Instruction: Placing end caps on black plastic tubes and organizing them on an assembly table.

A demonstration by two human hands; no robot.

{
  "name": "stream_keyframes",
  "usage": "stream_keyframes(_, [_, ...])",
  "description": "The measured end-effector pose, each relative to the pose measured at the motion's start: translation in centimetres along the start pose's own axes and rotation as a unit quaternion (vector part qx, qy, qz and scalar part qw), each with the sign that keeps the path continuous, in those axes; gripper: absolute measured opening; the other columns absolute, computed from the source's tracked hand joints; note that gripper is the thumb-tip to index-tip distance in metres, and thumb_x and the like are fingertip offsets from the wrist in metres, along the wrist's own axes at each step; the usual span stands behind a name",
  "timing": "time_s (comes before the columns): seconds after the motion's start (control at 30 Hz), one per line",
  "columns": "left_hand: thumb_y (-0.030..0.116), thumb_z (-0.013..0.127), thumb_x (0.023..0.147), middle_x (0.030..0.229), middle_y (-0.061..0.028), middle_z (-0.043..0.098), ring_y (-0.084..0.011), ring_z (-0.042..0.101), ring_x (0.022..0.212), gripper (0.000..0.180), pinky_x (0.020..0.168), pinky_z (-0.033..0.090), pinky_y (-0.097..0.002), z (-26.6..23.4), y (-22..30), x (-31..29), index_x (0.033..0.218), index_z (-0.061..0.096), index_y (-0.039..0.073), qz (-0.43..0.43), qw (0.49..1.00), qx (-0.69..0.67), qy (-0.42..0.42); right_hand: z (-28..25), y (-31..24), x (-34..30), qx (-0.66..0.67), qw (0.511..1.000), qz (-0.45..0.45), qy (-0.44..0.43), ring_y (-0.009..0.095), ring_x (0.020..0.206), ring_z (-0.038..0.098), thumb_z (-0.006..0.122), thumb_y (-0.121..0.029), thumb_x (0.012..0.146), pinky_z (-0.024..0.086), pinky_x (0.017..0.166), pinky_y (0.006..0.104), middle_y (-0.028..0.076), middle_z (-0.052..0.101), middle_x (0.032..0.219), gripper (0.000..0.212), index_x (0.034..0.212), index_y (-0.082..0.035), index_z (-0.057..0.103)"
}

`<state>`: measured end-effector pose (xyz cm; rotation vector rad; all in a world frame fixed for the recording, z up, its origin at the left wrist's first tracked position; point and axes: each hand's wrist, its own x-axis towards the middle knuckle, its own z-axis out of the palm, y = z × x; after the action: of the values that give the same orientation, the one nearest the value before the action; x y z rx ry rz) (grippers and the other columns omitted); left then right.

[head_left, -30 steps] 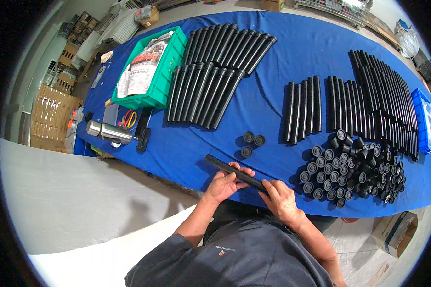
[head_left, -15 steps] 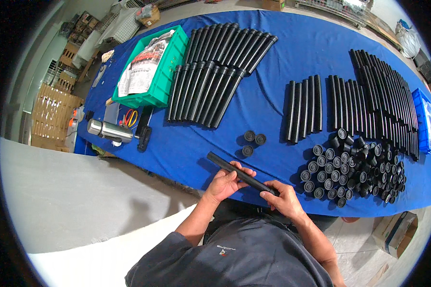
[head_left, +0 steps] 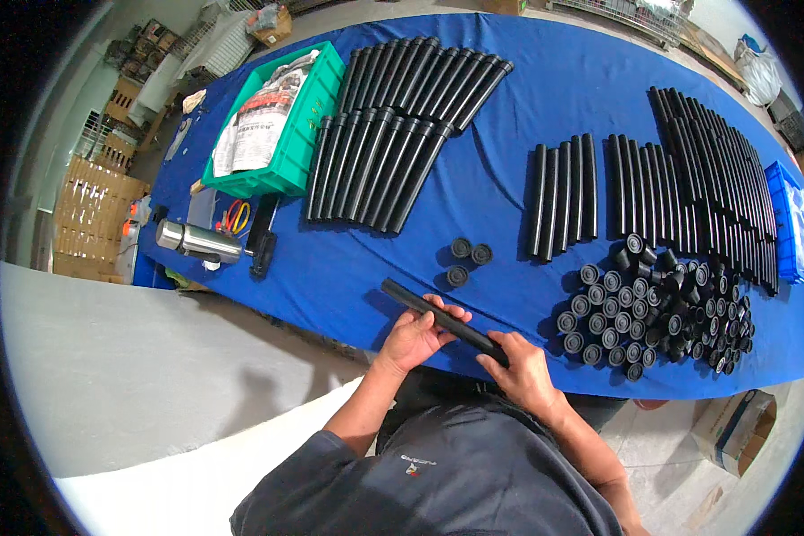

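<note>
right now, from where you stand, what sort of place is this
Probably a workshop or small assembly area: black tubes lie in rows on a blue-covered table, many round black caps are heaped near some of them, and a green crate stands at one side.

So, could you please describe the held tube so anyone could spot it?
Find the blue-covered table, then its near edge by the dark shirt. There the left hand and right hand hold a slanted black tube. Unlike the other tubes, lying on the table, it is held.

A steel flask (head_left: 198, 241) lies near a green crate (head_left: 308, 125) holding newspaper (head_left: 261, 125), and a cardboard box (head_left: 722, 431) stands on the floor (head_left: 657, 447).
</note>
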<state>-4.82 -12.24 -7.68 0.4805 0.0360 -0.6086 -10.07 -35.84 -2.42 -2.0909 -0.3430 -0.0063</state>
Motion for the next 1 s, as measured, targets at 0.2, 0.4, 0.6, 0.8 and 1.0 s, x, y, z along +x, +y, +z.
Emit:
stream_keyframes(0.2, [0.016, 0.062, 0.096, 0.127, -0.0187, 0.061, -0.0381, 0.051, 0.129, 0.026, 0.103, 0.048, -0.0514, 0.6, 0.0, 0.2, 0.120, 0.055, 0.010, -0.009, 1.000, 0.014, 0.011, -0.2, 0.8, 0.5, 0.037, 0.996, 0.070, -0.036, 0.021, 0.063, 0.063, 0.074, -0.019, 0.085, 0.052, 0.058, 0.0359, 0.010, 0.062, 0.076, 0.041, 0.118, 0.003, 0.062])
stream_keyframes(0.4, [0.015, 0.063, 0.095, 0.128, -0.0188, 0.060, -0.0386, 0.051, 0.130, 0.027, 0.105, 0.046, -0.0519, -0.1, 0.1, -0.1, 0.121, 0.054, 0.011, -0.010, 1.000, -0.012, 0.001, -2.4, -1.0, 1.1, 0.362, 0.843, 0.373, -0.137, 0.023, 0.078, 0.066, 0.074, -0.016, 0.084, 0.053, 0.067, 0.0322, 0.019, 0.066, 0.090, 0.039, 0.115, 0.004, 0.063])
stream_keyframes(0.6, [0.016, 0.064, 0.095, 0.127, -0.0193, 0.060, -0.0392, 0.051, 0.129, 0.028, 0.105, 0.047, -0.0520, 0.4, 0.4, -0.2, 0.120, 0.054, 0.011, -0.013, 1.000, 0.013, 0.010, -0.3, -0.8, 0.1, -0.009, 1.000, 0.001, -0.003, 0.036, 0.078, 0.064, 0.075, -0.012, 0.082, 0.052, 0.065, 0.0411, 0.018, 0.062, 0.090, 0.040, 0.116, 0.001, 0.060])
stream_keyframes(0.8, [0.016, 0.063, 0.096, 0.127, -0.0198, 0.060, -0.0391, 0.052, 0.128, 0.026, 0.104, 0.048, -0.0525, 0.8, 0.2, 0.0, 0.119, 0.054, 0.011, -0.007, 0.999, 0.032, 0.006, -0.8, 0.2, 0.2, 0.138, 0.977, 0.154, -0.052, 0.030, 0.073, 0.064, 0.077, -0.011, 0.081, 0.052, 0.062, 0.0375, 0.016, 0.062, 0.089, 0.042, 0.117, 0.001, 0.061])
stream_keyframes(1.0, [0.015, 0.062, 0.096, 0.128, -0.0208, 0.059, -0.0391, 0.052, 0.128, 0.026, 0.104, 0.047, -0.0532, 0.3, 0.1, -0.2, 0.120, 0.054, 0.010, 0.000, 1.000, 0.006, -0.003, -1.3, 0.0, 0.5, 0.331, 0.883, 0.312, -0.118, 0.011, 0.064, 0.061, 0.074, -0.017, 0.088, 0.050, 0.055, 0.0279, 0.008, 0.065, 0.083, 0.044, 0.122, 0.006, 0.058])
